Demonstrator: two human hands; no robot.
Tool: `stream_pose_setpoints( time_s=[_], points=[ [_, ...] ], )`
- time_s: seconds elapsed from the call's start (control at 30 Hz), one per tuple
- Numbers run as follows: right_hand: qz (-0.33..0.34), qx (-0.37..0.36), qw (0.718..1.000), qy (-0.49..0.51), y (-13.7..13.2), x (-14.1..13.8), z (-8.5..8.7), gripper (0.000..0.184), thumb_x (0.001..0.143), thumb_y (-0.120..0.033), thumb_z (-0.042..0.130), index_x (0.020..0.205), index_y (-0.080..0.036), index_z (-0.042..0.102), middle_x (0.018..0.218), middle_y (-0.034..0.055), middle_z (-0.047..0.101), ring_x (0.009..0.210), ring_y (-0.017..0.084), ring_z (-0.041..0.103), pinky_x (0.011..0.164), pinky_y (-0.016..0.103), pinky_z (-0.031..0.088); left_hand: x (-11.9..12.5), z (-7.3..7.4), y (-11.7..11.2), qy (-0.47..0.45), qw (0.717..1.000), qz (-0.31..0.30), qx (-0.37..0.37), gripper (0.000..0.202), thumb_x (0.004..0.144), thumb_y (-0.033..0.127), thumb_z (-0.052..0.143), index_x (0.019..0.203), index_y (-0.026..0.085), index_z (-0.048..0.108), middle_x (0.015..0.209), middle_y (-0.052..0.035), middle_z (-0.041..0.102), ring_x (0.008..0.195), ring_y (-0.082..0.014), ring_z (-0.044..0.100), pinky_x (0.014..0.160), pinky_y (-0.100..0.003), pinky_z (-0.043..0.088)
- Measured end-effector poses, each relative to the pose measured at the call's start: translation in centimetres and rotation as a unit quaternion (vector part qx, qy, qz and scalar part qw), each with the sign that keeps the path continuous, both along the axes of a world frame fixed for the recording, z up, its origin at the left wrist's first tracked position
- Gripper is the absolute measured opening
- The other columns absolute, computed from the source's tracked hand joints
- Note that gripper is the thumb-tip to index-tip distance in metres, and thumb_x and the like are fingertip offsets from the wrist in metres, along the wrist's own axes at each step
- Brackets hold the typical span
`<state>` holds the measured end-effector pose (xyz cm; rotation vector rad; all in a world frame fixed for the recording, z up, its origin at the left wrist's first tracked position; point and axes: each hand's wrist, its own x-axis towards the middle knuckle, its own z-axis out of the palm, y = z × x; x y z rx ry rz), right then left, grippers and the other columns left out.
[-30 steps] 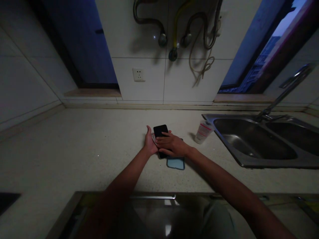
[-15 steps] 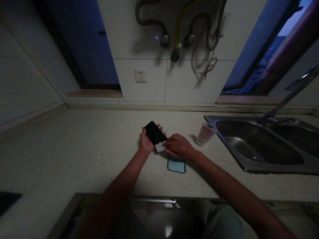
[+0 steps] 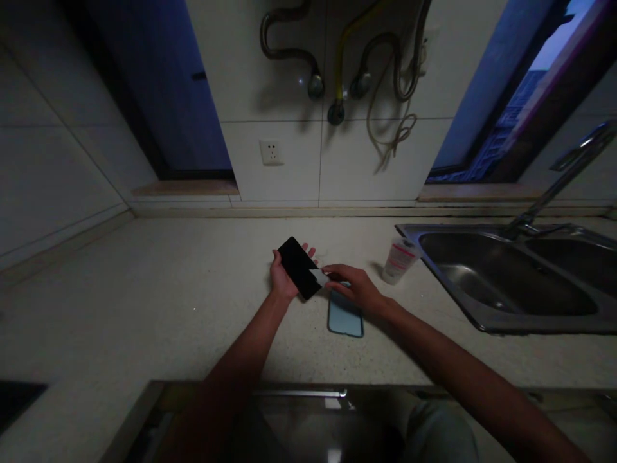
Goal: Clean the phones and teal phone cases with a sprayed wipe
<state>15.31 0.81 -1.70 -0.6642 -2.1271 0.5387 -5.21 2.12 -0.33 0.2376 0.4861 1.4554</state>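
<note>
Light is dim — bluish at the right-hand window (image 3: 475, 122), glaring softly in the sink (image 3: 463, 276) — while dark corners stretch and fine detail seems slightly blurred.

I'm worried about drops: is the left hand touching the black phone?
Touching. The head view shows the left hand cradling the black phone, thumb along one edge and fingertips showing past the opposite edge.
</note>
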Motion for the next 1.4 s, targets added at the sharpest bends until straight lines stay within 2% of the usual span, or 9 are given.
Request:
stream_pose_setpoints(
  time_s=[0.2,0.43,0.53,0.63,0.77,0.9,1.0,1.17,1.4],
  points=[
    [-0.008,-0.153,0.982,0.107,-0.5,-0.9,-0.5,0.044,0.086,-0.042,0.074,0.124,-0.021,0.07,0.108,0.0098,0.078,0.081,0.02,0.076,0.078,0.035,0.061,-0.3,0.0,-0.1,0.013,1.0,-0.015,-0.015,0.065,0.098,0.065,0.034,0.115,0.015,0.072,0.09,-0.0123,0.077,0.067,-0.0242,0.069,0.068,-0.039,0.057],
    [-0.022,-0.283,0.946,0.157,-0.6,-1.7,-0.4,0.041,0.075,-0.047,0.081,0.106,-0.019,0.078,0.091,0.006,0.079,0.075,0.019,0.07,0.069,0.032,0.056,0.4,0.5,-0.3,0.055,0.996,-0.031,-0.057,0.061,0.098,0.064,0.038,0.102,0.014,0.073,0.075,-0.01,0.073,0.058,-0.0215,0.066,0.057,-0.033,0.054],
    [-0.034,-0.307,0.936,0.17,-0.3,-1.6,-0.3,0.036,0.074,-0.048,0.08,0.095,-0.018,0.078,0.08,0.0033,0.076,0.067,0.016,0.065,0.064,0.029,0.052,1.0,0.3,-0.4,0.088,0.99,-0.066,-0.089,0.061,0.097,0.065,0.039,0.089,0.014,0.071,0.064,-0.0081,0.068,0.055,-0.0213,0.065,0.058,-0.034,0.054],
    [-0.049,-0.292,0.939,0.172,0.0,-1.5,-0.1,0.029,0.073,-0.045,0.08,0.085,-0.019,0.078,0.075,0.002,0.073,0.067,0.016,0.063,0.065,0.03,0.051,1.8,0.1,-0.8,0.14,0.981,-0.097,-0.094,0.053,0.098,0.06,0.045,0.08,0.014,0.066,0.061,-0.0071,0.066,0.051,-0.0199,0.063,0.054,-0.032,0.052],
    [-0.059,-0.256,0.945,0.194,-0.4,-1.9,0.2,0.025,0.072,-0.043,0.079,0.081,-0.02,0.077,0.076,0.0023,0.072,0.069,0.016,0.063,0.066,0.031,0.051,3.1,-0.5,-1.4,0.151,0.983,-0.087,-0.05,0.032,0.095,0.045,0.06,0.082,0.016,0.064,0.058,-0.0015,0.063,0.044,-0.0141,0.057,0.049,-0.025,0.047],
    [-0.042,-0.263,0.934,0.24,-1.2,-2.7,0.8,0.028,0.075,-0.046,0.078,0.086,-0.02,0.077,0.075,0.0014,0.07,0.065,0.015,0.061,0.062,0.029,0.051,4.2,-1.3,-1.7,0.127,0.981,-0.135,-0.056,0.036,0.098,0.045,0.054,0.079,0.017,0.064,0.051,0.0012,0.056,0.035,-0.0105,0.045,0.038,-0.022,0.034],
    [-0.057,-0.254,0.936,0.236,-1.6,-3.0,1.2,0.029,0.076,-0.047,0.077,0.087,-0.02,0.075,0.072,0.0008,0.068,0.062,0.014,0.059,0.056,0.027,0.049,4.6,-1.6,-1.9,0.078,0.967,-0.232,-0.063,0.046,0.098,0.053,0.048,0.071,0.018,0.059,0.05,-0.0007,0.054,0.036,-0.0122,0.045,0.034,-0.021,0.024],
    [-0.1,-0.198,0.953,0.208,-1.6,-2.3,1.6,0.026,0.078,-0.046,0.078,0.08,-0.021,0.073,0.073,0.0012,0.065,0.064,0.015,0.058,0.052,0.025,0.046,4.4,-1.1,-2.4,0.034,0.919,-0.391,-0.034,0.067,0.087,0.082,0.039,0.073,0.021,0.061,0.052,-0.0045,0.052,0.042,-0.0163,0.047,0.037,-0.022,0.025],
    [-0.173,-0.148,0.954,0.197,-0.4,-1.4,1.6,0.024,0.086,-0.046,0.07,0.081,-0.022,0.071,0.074,0.0021,0.066,0.066,0.017,0.059,0.056,0.028,0.048,4.1,-0.6,-3.0,-0.014,0.89,-0.455,0.008,0.084,0.071,0.097,0.035,0.086,0.021,0.068,0.073,-0.0115,0.064,0.051,-0.0147,0.042,0.041,-0.023,0.025]
  ],
)
